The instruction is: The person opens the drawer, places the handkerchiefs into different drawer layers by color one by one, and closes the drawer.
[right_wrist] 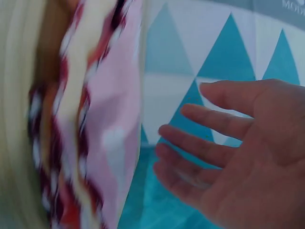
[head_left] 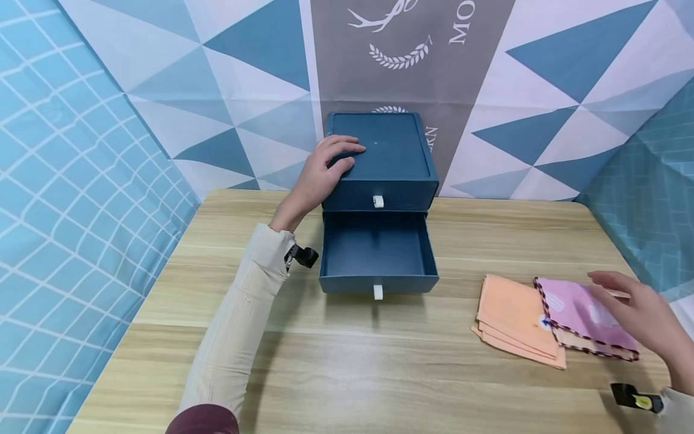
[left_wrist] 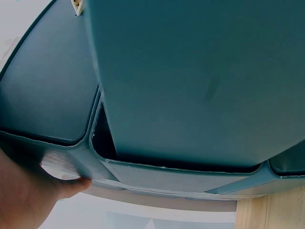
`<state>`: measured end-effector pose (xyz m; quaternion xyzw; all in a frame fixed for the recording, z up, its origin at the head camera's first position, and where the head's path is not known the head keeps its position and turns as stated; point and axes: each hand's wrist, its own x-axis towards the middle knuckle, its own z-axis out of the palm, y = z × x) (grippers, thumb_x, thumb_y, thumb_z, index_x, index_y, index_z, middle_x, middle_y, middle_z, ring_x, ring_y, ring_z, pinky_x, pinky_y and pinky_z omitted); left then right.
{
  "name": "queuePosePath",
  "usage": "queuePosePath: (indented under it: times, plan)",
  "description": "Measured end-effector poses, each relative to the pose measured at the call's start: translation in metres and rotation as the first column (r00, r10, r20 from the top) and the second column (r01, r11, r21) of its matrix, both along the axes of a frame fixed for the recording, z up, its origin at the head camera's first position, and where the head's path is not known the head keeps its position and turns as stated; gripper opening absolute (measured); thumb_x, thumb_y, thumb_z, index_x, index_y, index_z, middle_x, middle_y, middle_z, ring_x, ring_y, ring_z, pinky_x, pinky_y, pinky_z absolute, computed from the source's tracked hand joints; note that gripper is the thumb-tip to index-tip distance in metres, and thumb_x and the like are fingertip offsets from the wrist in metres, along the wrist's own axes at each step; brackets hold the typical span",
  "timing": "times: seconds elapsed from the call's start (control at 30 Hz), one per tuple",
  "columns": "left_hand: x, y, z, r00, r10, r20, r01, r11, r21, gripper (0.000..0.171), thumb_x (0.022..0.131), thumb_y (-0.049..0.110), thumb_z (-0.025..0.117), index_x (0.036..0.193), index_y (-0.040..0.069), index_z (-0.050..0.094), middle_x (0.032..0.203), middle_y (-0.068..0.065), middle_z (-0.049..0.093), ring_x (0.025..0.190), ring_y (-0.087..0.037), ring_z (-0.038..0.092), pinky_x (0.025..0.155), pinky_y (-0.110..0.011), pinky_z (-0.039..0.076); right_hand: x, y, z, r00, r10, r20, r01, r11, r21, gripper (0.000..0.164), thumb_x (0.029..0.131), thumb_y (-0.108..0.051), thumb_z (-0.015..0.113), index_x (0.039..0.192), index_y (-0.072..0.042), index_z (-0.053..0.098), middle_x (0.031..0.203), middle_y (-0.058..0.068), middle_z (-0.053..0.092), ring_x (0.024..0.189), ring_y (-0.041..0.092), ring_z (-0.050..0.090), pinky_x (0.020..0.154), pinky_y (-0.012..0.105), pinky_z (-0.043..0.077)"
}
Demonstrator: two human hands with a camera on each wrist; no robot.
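Note:
A dark blue two-drawer box [head_left: 390,150] stands at the back of the table, its upper drawer closed. The lower drawer [head_left: 374,247] is pulled out and nothing shows inside it. My left hand [head_left: 328,166] rests on the box's top near its left edge, fingers spread. At the right, my right hand [head_left: 645,307] hovers over a folded pink cloth [head_left: 582,310] with a dark checked edge, holding nothing; the right wrist view shows its fingers [right_wrist: 205,133] loosely extended, apart from the cloth. A folded orange cloth [head_left: 515,319] lies beside the pink one, which overlaps its edge.
The wooden table [head_left: 347,374] reaches back to a patterned wall covering [head_left: 260,78]. White pull tabs [head_left: 378,292] stick out from the drawer fronts. Blue gridded sheeting [head_left: 70,181] hangs along the left side, and more blue sheeting [head_left: 650,175] hangs at the right.

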<state>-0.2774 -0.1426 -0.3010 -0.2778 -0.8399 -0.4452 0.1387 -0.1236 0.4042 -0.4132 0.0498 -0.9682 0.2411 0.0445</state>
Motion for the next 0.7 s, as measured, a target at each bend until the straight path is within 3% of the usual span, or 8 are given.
queuePosePath:
  times: [0.07, 0.13, 0.2, 0.33, 0.43, 0.53, 0.6, 0.7]
  plan:
    - [0.000, 0.000, 0.000, 1.000, 0.002, -0.003, -0.002, 1.000, -0.001, 0.032, 0.105, 0.021, 0.048, 0.131, 0.015, 0.066, 0.145, 0.001, 0.051, 0.142, -0.009, 0.030, 0.117, -0.033, 0.021, 0.000, 0.008, -0.005, 0.999, 0.003, 0.038, -0.004, 0.999, 0.038, 0.046, 0.103, -0.019, 0.056, 0.129, 0.018, 0.050, 0.122, 0.044, 0.051, 0.103, 0.057, 0.050, 0.072, 0.037, 0.056]
    - [0.000, 0.001, 0.000, 1.000, 0.000, -0.004, 0.000, 1.000, 0.000, 0.032, 0.105, 0.021, 0.048, 0.131, 0.015, 0.066, 0.145, 0.001, 0.051, 0.142, -0.008, 0.029, 0.118, -0.033, 0.021, 0.001, 0.015, -0.010, 0.997, 0.000, 0.074, -0.006, 0.997, 0.080, 0.047, 0.102, -0.019, 0.057, 0.128, 0.019, 0.049, 0.122, 0.046, 0.049, 0.101, 0.059, 0.050, 0.073, 0.060, 0.051]
    - [-0.001, 0.002, 0.000, 1.000, -0.002, -0.006, 0.002, 1.000, 0.002, 0.032, 0.105, 0.021, 0.048, 0.131, 0.015, 0.066, 0.145, 0.001, 0.051, 0.142, -0.008, 0.029, 0.118, -0.033, 0.020, 0.002, 0.023, -0.014, 0.993, -0.007, 0.118, -0.007, 0.993, 0.115, 0.048, 0.101, -0.018, 0.058, 0.128, 0.020, 0.047, 0.123, 0.048, 0.046, 0.102, 0.061, 0.048, 0.076, 0.071, 0.044]
    - [-0.001, 0.002, -0.001, 1.000, -0.001, -0.006, 0.001, 1.000, 0.011, 0.032, 0.105, 0.021, 0.048, 0.131, 0.015, 0.066, 0.145, 0.001, 0.051, 0.141, -0.008, 0.030, 0.117, -0.033, 0.021, 0.002, 0.035, -0.020, 0.988, -0.038, 0.147, 0.011, 0.984, 0.178, 0.045, 0.098, -0.010, 0.059, 0.127, 0.021, 0.044, 0.123, 0.051, 0.042, 0.106, 0.066, 0.042, 0.081, 0.075, 0.038]
    - [0.000, 0.003, -0.001, 1.000, 0.007, -0.005, -0.007, 1.000, 0.013, 0.032, 0.105, 0.021, 0.048, 0.130, 0.016, 0.067, 0.145, 0.002, 0.051, 0.141, -0.007, 0.030, 0.117, -0.033, 0.022, 0.003, 0.040, -0.023, 0.991, -0.063, 0.122, 0.037, 0.978, 0.203, 0.041, 0.094, -0.002, 0.057, 0.125, 0.022, 0.043, 0.122, 0.052, 0.040, 0.108, 0.068, 0.039, 0.084, 0.076, 0.035]
    - [0.000, 0.003, -0.001, 1.000, 0.012, -0.007, -0.012, 1.000, 0.010, 0.032, 0.105, 0.021, 0.048, 0.130, 0.016, 0.067, 0.145, 0.002, 0.051, 0.141, -0.007, 0.031, 0.117, -0.033, 0.022, 0.004, 0.042, -0.025, 0.993, -0.079, 0.088, 0.061, 0.979, 0.193, 0.041, 0.091, 0.001, 0.060, 0.123, 0.022, 0.045, 0.116, 0.050, 0.047, 0.103, 0.066, 0.044, 0.081, 0.073, 0.038]
    - [-0.001, 0.003, -0.001, 1.000, 0.013, -0.009, -0.013, 1.000, 0.006, 0.032, 0.105, 0.022, 0.048, 0.130, 0.016, 0.067, 0.145, 0.002, 0.051, 0.141, -0.007, 0.031, 0.117, -0.033, 0.022, 0.005, 0.043, -0.025, 0.991, -0.100, 0.088, 0.082, 0.980, 0.183, 0.043, 0.090, 0.000, 0.063, 0.122, 0.023, 0.045, 0.107, 0.047, 0.051, 0.096, 0.062, 0.050, 0.077, 0.070, 0.042]
    - [-0.001, 0.003, -0.001, 1.000, 0.015, -0.011, -0.015, 1.000, 0.000, 0.032, 0.105, 0.021, 0.047, 0.130, 0.016, 0.067, 0.145, 0.001, 0.051, 0.141, -0.007, 0.031, 0.117, -0.034, 0.022, 0.007, 0.047, -0.025, 0.988, -0.113, 0.108, 0.091, 0.977, 0.192, 0.046, 0.088, -0.005, 0.069, 0.117, 0.022, 0.047, 0.084, 0.032, 0.054, 0.074, 0.043, 0.052, 0.063, 0.050, 0.047]
